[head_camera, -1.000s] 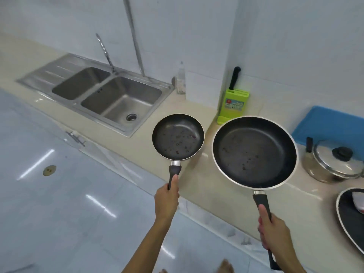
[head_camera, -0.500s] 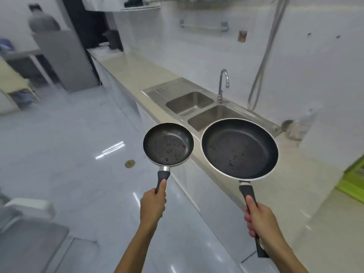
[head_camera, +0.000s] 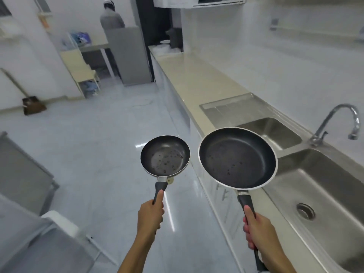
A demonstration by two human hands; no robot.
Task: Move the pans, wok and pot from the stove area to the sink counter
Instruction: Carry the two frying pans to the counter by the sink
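Note:
My left hand (head_camera: 150,216) grips the black handle of a small black frying pan (head_camera: 165,155), held level over the floor just left of the counter edge. A large black frying pan (head_camera: 237,157) with a silver rim is held by its handle in my right hand (head_camera: 258,232), over the counter's front edge beside the steel double sink (head_camera: 323,180). Both pans are empty apart from a few dark specks. The wok and the pot are out of view.
A beige counter (head_camera: 199,75) runs away from me along the right wall, with the sink's drainboard (head_camera: 228,107) and a curved tap (head_camera: 334,123). Glossy floor lies to the left. A grey cabinet (head_camera: 129,56), a person (head_camera: 111,18) and shelves stand far back.
The view has swung left from the stove end along the counter. Both pans have travelled with my hands past the sink; the pot, knife block and blue board have left the frame.

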